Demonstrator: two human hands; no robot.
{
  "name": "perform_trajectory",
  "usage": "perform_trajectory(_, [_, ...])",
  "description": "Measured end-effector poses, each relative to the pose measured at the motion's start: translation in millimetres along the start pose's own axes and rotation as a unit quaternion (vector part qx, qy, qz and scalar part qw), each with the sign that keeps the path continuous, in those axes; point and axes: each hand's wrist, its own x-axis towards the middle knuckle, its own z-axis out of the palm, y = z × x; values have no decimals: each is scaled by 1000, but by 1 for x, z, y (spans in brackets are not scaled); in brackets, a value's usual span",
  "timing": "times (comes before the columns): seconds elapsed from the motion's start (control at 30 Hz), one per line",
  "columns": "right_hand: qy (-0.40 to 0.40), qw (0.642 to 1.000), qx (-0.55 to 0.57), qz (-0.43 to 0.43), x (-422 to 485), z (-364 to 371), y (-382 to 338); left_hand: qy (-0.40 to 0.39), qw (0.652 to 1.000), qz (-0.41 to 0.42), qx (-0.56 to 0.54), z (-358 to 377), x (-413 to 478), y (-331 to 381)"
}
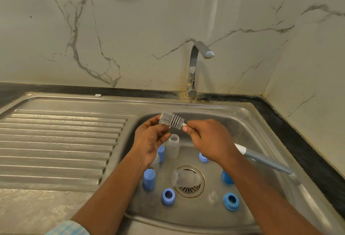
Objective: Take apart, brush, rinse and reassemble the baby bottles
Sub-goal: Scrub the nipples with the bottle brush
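Above the sink basin (248, 122), my right hand (209, 139) grips the bottle brush by its shaft; the grey handle (268, 161) sticks out to the right behind my wrist. My left hand (149, 139) touches the grey silicone brush head (171, 119) with its fingertips. In the basin, a clear bottle body (173, 147) stands upright and another (184, 177) lies on its side over the drain. Blue caps (149, 179) and blue collar rings (168, 196) (231, 201) lie scattered around them. A clear teat (212, 196) rests on the basin floor.
A steel tap (196, 66) rises behind the basin, its spout pointing right, with no water running. The ribbed drainboard (56, 145) spreads to the left. A black counter edge (298, 137) and marble wall close off the right side.
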Motion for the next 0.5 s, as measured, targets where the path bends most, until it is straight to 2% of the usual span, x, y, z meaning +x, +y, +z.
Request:
perform_trajectory(0.27, [7, 999, -9, 33, 1, 0, 6, -10, 1000, 3, 7, 4, -6, 4])
perform_trajectory(0.5, [-18, 1000, 1, 15, 1, 5, 2, 27, 1000, 8, 3, 5, -8, 2])
